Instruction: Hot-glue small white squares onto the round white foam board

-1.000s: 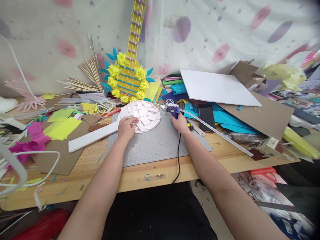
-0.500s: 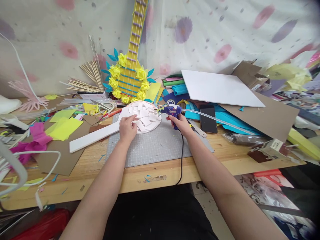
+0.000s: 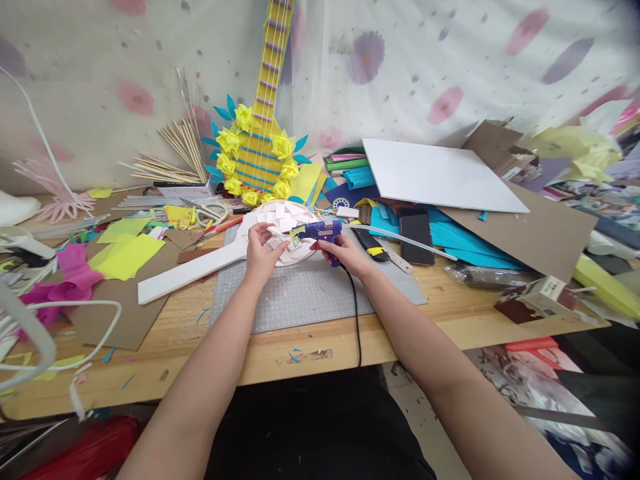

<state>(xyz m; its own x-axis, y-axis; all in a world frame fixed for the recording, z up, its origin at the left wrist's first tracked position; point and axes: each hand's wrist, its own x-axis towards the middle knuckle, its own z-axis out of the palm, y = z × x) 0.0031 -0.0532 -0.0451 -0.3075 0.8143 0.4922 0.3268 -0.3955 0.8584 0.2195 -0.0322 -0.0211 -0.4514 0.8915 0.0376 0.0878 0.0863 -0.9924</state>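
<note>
My right hand (image 3: 343,255) grips a blue glue gun (image 3: 323,233), its nozzle pointing left and a long clear glue stick (image 3: 400,240) jutting from its back. Close to the nozzle, my left hand (image 3: 263,252) is closed in a pinch on what looks like a small white piece, largely hidden by the fingers. Both hands are over a round white board (image 3: 265,212) covered with overlapping white pieces. From its left side runs a long white strip (image 3: 193,272). Under the board lies a grey cutting mat (image 3: 295,300).
A yellow paper guitar (image 3: 260,153) with yellow flowers leans at the back. Scissors (image 3: 213,213), yellow sheets (image 3: 130,253) and skewers (image 3: 185,157) lie left. To the right are a box cutter (image 3: 373,245), a phone (image 3: 416,237) and a white board (image 3: 440,177). The gun's black cord (image 3: 357,320) hangs over the front edge.
The glue gun has moved left, from the board's right edge to beside my left hand. My left hand has lifted and turned, its fingers now pinched near the nozzle.
</note>
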